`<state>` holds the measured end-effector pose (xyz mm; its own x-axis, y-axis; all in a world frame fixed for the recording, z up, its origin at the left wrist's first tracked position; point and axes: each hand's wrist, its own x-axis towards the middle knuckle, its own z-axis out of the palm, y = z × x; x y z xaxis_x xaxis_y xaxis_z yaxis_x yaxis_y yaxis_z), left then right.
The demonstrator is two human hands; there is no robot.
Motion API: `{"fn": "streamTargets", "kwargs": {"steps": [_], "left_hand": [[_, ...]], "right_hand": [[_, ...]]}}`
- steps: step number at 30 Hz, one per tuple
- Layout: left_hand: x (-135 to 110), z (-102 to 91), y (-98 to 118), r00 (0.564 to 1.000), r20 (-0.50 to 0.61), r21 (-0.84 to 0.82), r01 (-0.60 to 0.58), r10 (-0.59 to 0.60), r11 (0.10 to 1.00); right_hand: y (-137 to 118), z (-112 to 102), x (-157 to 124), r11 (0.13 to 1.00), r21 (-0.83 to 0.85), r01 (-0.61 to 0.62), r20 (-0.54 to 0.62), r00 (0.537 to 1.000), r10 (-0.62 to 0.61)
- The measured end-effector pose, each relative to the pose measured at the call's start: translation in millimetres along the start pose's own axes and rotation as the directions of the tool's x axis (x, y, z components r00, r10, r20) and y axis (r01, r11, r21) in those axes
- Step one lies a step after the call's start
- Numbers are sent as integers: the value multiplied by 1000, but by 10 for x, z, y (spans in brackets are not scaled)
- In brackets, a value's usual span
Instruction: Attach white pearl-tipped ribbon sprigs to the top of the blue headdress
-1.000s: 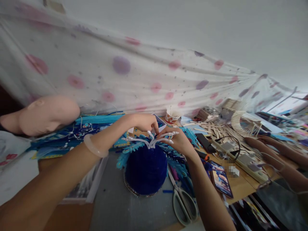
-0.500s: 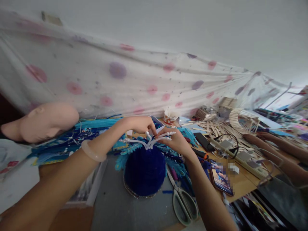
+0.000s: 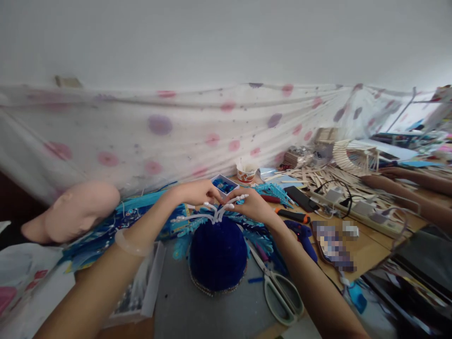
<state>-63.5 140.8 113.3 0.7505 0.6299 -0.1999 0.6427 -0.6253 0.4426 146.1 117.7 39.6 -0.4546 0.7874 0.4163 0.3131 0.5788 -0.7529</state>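
A dark blue velvet cap (image 3: 218, 256) with a beaded lower rim stands in front of me. White curved stems (image 3: 216, 217) tipped with pearl-like beads rise from its top, and turquoise feather-like trim (image 3: 259, 240) spreads at its sides. Behind the stems, my left hand (image 3: 199, 192) has its fingers bent down and pinched together. My right hand (image 3: 252, 205) meets it from the right, fingers closed and partly screened by the beaded stems. Whatever is between the fingertips of both hands is hidden or too small to name.
Scissors (image 3: 280, 292) lie right of the cap, near a blue glue gun (image 3: 302, 235) and a phone (image 3: 332, 245). A small box (image 3: 235, 183) of blue pieces sits behind the hands. A mannequin head (image 3: 81, 212) lies left. At far right are another person's arms (image 3: 413, 193).
My view has levelled and shifted, showing more of the small box and the glue gun. Both hands stay together behind the white stems, their fingers still closed.
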Motion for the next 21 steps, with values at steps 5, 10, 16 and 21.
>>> {"fn": "streamTargets", "kwargs": {"steps": [5, 10, 16, 21], "left_hand": [[28, 5, 10, 1000, -19, -47, 20, -21, 999], [0, -51, 13, 992, -112, -150, 47, -65, 988], [-305, -146, 171, 904, -410, -256, 11, -119, 967], [-800, 113, 458, 605, -782, -251, -88, -149, 964]], "right_hand": [[28, 8, 4, 1000, -1, -17, -12, 1000, 17], [1, -87, -43, 999, 11, -30, -19, 999, 31], [-131, -248, -171, 1000, 6, -18, -13, 1000, 18], [-116, -295, -304, 998, -6, -61, -169, 984, 59]]}}
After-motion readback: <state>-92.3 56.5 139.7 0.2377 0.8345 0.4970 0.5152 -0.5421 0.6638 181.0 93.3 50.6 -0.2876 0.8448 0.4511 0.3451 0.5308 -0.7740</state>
